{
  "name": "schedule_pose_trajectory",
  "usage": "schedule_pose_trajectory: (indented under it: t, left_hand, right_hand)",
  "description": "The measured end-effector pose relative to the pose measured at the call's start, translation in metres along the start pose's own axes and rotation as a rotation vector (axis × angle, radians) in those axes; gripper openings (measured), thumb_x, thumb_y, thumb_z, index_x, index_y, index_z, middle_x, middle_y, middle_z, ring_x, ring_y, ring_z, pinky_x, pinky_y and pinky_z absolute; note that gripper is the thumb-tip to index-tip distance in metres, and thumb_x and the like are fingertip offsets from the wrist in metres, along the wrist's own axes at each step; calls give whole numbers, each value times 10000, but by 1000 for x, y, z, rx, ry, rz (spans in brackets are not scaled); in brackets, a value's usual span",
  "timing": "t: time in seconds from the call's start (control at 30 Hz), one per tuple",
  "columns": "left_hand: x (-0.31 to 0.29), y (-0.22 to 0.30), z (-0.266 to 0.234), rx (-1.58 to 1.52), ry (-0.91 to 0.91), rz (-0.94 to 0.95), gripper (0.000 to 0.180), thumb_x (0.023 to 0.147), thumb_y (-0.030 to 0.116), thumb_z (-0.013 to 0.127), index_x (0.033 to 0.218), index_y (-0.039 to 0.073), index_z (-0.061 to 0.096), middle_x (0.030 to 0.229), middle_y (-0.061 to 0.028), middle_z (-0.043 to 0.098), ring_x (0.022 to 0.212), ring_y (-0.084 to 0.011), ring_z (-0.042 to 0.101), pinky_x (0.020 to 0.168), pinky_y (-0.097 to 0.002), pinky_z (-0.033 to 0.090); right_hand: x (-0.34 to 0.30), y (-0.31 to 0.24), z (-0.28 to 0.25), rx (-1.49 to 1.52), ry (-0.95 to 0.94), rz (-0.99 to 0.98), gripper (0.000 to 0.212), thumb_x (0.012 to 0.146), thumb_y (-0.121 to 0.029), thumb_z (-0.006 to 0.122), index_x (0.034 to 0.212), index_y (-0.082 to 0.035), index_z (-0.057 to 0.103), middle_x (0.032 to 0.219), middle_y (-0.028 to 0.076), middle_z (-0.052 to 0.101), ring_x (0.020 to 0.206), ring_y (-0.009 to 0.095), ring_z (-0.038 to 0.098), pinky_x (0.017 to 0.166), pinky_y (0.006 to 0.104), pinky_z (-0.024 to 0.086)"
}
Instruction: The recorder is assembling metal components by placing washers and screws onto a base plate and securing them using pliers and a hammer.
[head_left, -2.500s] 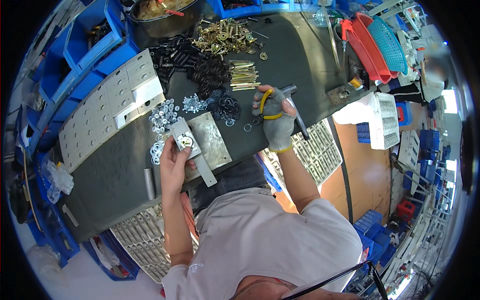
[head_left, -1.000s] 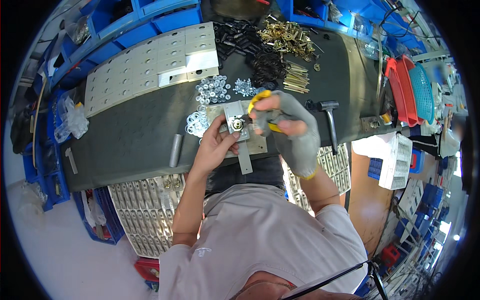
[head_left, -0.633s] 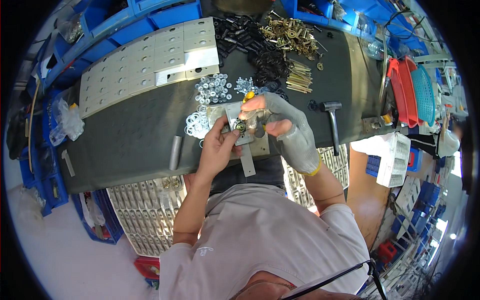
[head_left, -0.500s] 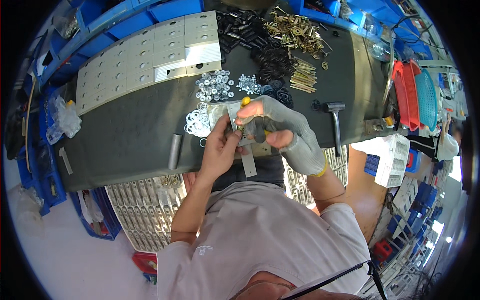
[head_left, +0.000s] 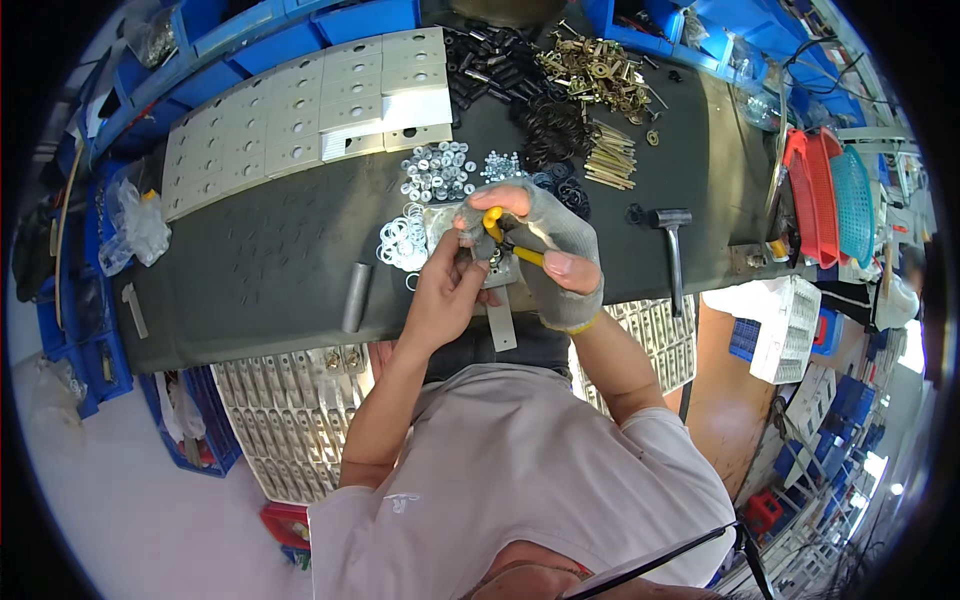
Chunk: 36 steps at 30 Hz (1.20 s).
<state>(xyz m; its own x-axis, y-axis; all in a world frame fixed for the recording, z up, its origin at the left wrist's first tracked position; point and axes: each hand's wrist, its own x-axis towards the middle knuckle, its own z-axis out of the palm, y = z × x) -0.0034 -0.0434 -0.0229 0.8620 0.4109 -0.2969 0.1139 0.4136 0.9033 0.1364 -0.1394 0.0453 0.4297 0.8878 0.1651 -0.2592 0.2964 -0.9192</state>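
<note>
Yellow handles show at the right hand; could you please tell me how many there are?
2, both at the right hand: an upper handle, and a lower handle slanting down to the right. The hand itself could hide more.

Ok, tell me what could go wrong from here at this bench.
The yellow-handled pliers might slip in the right hand and nip the bare left hand, whose fingers sit close by at the metal piece.

The loose ring washers lie beside the left hand, so a stray knock might scatter them.

The hammer lies with its handle reaching the front edge of the bench; a bump could send it off.
</note>
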Motion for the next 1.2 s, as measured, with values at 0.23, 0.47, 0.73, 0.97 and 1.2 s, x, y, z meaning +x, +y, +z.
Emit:
schedule_pose_trajectory:
  t: [0.23, 0.47, 0.73, 0.97, 1.2]
  left_hand:
    - [-1, -5, -2, -29, -28, -21, 403, 1050, 33, 532, 1440, -13, 441, 993, -20, 611, 793, -58, 605, 647, -268, 604]
    - [-3, 0, -1, -39, -5, 1, 399, 1056, 37, 532, 1444, -9, 451, 1039, -41, 665, 830, -78, 659, 651, -272, 597]
    - [-1, -4, -2, -32, -32, 7, 384, 1055, 27, 524, 1429, -25, 454, 1048, -54, 673, 784, -84, 652, 660, -269, 594]
    - [3, -5, 0, -45, -33, 20, 388, 1052, 24, 526, 1428, -35, 451, 1096, -81, 677, 770, -101, 656, 650, -284, 599]
    - [-2, -2, -4, -21, -12, 21, 401, 1051, 32, 533, 1436, -37, 446, 1049, -69, 669, 714, -119, 670, 632, -267, 583]
  right_hand:
    - [7, -2, 0, 152, 89, -10, 734, 888, -581, 571, 1244, 53, 672, 1125, 173, 670, 1049, 269, 640, 921, 369, 496]
    - [-10, -48, 11, 246, 32, -307, 553, 980, -523, 571, 805, -2, 635, 794, 95, 616, 748, 204, 572, 699, 328, 459]
    - [5, -6, -3, 0, 176, -95, 651, 1044, -608, 468, 753, -37, 585, 750, 22, 567, 625, 107, 461, 557, 266, 319]
    - [3, -1, 1, -366, 288, -177, 697, 1013, -661, 475, 758, -25, 600, 756, 30, 585, 630, 114, 491, 559, 268, 341]
    - [20, -26, 2, 30, 33, -161, 717, 1020, -679, 453, 757, -28, 599, 754, 22, 576, 643, 97, 474, 572, 270, 332]
